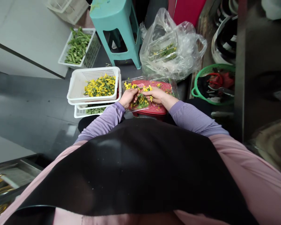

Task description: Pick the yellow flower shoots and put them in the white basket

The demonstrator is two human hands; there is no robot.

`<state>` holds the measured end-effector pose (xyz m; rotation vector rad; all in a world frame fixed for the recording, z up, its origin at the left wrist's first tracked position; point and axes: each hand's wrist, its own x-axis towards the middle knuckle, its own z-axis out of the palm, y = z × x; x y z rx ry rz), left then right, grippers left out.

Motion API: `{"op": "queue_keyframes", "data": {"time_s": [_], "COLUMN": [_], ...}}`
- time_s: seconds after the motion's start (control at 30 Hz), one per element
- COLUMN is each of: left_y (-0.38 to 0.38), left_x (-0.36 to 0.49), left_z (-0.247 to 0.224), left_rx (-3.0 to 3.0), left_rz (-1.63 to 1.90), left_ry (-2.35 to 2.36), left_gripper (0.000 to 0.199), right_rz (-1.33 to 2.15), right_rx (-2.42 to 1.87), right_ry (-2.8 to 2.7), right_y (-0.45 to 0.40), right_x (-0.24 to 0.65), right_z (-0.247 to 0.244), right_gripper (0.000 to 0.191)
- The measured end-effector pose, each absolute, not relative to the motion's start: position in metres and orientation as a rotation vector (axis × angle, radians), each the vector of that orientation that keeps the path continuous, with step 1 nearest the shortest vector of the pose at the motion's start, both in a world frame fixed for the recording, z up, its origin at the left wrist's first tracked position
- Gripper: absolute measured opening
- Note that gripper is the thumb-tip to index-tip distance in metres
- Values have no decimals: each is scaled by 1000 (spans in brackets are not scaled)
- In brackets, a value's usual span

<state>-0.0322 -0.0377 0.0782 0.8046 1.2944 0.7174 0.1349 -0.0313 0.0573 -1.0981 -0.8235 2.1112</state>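
My left hand (129, 97) is closed, its thumb and fingertips pinched together near the flowers; what lies between them is too small to make out. My right hand (157, 94) is closed around some yellow flowers (147, 88) with green stems, the blossoms poking out past the fingers. Both hands are close together over an open clear plastic box (134, 108), which holds more yellow flowers and greens (141, 102). Beneath the box is a red stool top (155, 110) with scattered bits of petal and stem.
At left, a white basket (78, 83) of yellow flowers sits stacked on another basket. Behind it are a basket of green vegetables (77, 47) and a teal stool (118, 34). A clear plastic bag (184, 59) with packed boxes stands ahead, a green basin (195, 84) at right.
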Motion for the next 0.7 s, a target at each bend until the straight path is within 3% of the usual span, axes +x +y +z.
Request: {"op": "queue_keyframes", "data": {"time_s": [0.13,0.27,0.43,0.7], "left_y": [-48,-58,-62,-55], "left_x": [-41,-40,-34,-44], "left_z": [85,95,106,80], "left_rx": [872,1023,1138,971], "left_rz": [568,502,387,602], "left_ry": [1263,1272,1364,1331], "left_gripper": [28,17,23,23], "right_rz": [2099,2100,2125,2163], "right_rx": [-1117,-1143,-1199,-1183], "right_ry": [-794,-771,-666,-475], "right_y": [-29,-29,-31,-33], "right_x": [139,139,138,138], "right_z": [60,55,57,70], "right_gripper": [11,16,15,14]}}
